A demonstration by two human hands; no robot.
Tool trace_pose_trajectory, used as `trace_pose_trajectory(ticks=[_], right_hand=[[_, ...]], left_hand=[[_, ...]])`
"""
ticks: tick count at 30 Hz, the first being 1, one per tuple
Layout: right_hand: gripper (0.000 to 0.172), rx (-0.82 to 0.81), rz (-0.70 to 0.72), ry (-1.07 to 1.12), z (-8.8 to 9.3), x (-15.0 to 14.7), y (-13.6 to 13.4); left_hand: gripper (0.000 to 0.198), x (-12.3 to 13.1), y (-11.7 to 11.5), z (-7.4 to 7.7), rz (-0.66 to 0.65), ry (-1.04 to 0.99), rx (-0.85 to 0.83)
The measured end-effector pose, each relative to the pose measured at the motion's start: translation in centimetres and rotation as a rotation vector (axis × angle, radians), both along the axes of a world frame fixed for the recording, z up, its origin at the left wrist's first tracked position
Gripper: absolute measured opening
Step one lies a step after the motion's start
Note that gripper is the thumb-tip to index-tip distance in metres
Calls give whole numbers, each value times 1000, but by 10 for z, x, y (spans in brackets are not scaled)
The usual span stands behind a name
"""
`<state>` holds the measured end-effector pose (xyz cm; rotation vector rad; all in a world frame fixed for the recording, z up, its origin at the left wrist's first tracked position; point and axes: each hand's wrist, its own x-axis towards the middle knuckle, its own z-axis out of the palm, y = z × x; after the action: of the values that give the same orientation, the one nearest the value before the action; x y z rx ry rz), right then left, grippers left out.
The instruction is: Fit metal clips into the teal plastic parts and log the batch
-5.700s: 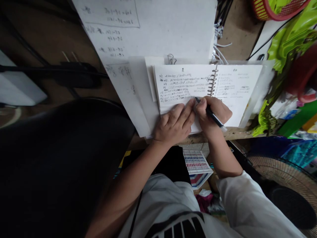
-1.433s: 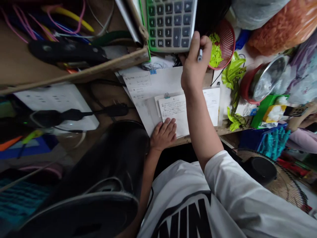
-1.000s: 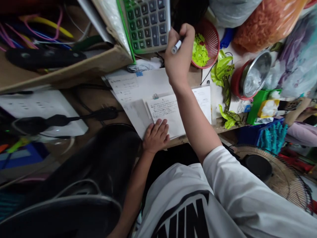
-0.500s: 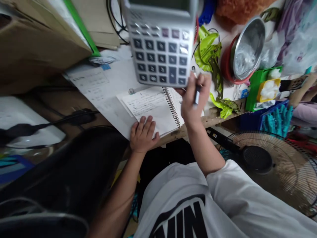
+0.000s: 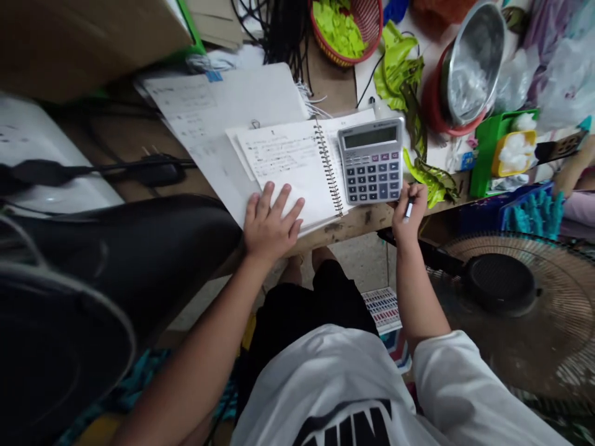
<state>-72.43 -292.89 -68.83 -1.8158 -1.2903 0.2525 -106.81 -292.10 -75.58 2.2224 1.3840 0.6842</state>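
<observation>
My left hand (image 5: 273,224) lies flat with fingers spread on the lower left page of an open spiral notebook (image 5: 290,155), which has handwritten lines. My right hand (image 5: 409,209) is closed around a pen (image 5: 408,210) and grips the lower right corner of a grey calculator (image 5: 377,170). The calculator sits over the notebook's right page, its display towards the far side; whether it fully rests there I cannot tell. Under the notebook is a large white sheet (image 5: 204,142) with writing at its upper left.
A red basket (image 5: 374,31) with yellow-green pieces stands at the back. To the right are yellow-green scraps (image 5: 393,68), a metal bowl (image 5: 481,56) and a green tray (image 5: 483,167). A fan (image 5: 502,285) stands below right. Black cables (image 5: 158,167) run at left. Another person's arm (image 5: 571,167) shows far right.
The calculator has come down from close to the camera onto the notebook's right page, with my right hand moving right. My left hand stays on the page. The red basket now shows.
</observation>
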Motion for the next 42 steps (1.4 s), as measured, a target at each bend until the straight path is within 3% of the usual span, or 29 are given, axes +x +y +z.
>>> trace_pose_trajectory(ticks=[4,8,13,18,22,26,30,34,42], right_hand=[[34,200,-98,-170,-30,-12,21],[31,192,-120,-195,-59,-22,30],[24,245,-28,-253,-73,-21,29],[16,357,120,-310,-67,-20,23],[28,153,254,-384,-57,-35,4],[28,-57,207,-535,-36,-61,-9],[22,-213,241,-414,-15,-73,-5],[18,-291,296,-285,-7,-74,-1],[8,-245,340,-259,-4,-78,-2]], left_hand=[[53,-4,-7,-5,0,32,74],[83,-9,-11,-15,-17,64,107],[100,-12,-10,-16,-18,95,44],[95,-10,-7,-6,33,69,-197],[96,-10,-5,-4,40,97,-241],[97,-11,-7,-10,23,117,-222],[92,-8,-8,-10,32,169,-267],[82,-3,-8,1,34,200,-258],[84,-2,-8,5,-16,250,-322]])
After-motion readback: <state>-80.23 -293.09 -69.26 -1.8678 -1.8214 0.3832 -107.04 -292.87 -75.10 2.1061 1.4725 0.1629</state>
